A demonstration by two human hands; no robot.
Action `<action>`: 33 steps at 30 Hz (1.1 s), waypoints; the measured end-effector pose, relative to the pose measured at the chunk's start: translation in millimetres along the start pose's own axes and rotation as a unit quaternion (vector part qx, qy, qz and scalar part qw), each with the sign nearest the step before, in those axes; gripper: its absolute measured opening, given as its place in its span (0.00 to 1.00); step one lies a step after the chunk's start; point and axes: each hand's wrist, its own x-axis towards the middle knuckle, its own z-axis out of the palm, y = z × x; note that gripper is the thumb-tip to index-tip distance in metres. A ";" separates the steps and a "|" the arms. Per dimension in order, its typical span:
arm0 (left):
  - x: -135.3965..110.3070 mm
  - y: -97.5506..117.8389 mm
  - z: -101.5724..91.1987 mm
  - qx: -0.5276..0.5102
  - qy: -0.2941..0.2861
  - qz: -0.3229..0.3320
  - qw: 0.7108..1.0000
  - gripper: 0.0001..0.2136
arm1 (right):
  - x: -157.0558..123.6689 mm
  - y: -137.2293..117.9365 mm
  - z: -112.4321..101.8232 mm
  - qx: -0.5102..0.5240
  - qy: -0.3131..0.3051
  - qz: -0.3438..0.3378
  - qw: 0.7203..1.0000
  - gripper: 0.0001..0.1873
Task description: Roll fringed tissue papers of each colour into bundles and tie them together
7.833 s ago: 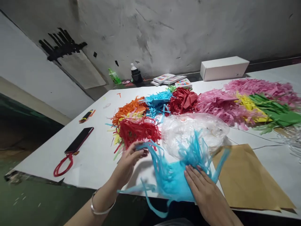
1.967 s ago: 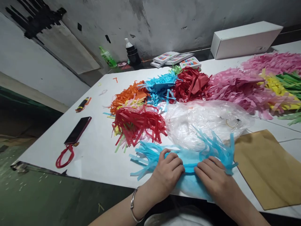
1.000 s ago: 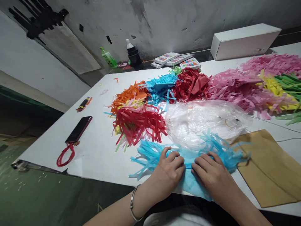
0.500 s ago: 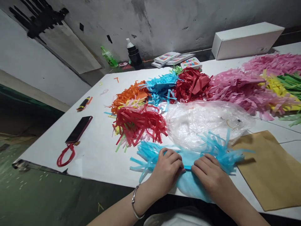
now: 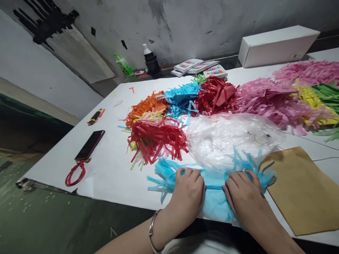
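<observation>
A blue tissue-paper tassel (image 5: 213, 174) with fringed strips at its left and right ends lies near the front edge of the white table. My left hand (image 5: 188, 188) has its fingers curled over the left part of the paper, with a bracelet on the wrist. Over the right part, my right hand (image 5: 243, 190) is closed in the same way, thumb toward the middle. Between the hands runs a narrow, darker folded band across the paper. The fingertips are mostly hidden beneath the hands.
A clear plastic bag (image 5: 227, 137) lies just behind the hands, beside red fringed paper (image 5: 160, 139). Brown paper (image 5: 304, 190) is on the right. A phone (image 5: 90, 145) lies left. Pink fringe (image 5: 270, 97) and a white box (image 5: 278, 46) stand farther back.
My right hand has shifted right along the tassel, and the gap between my hands is wider. More of the folded band shows. My left hand has barely moved.
</observation>
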 end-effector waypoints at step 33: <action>7.8 -11.5 28.8 -0.115 0.017 0.250 0.961 0.15 | 17.9 83.0 -64.2 -0.034 0.334 0.198 0.921 0.18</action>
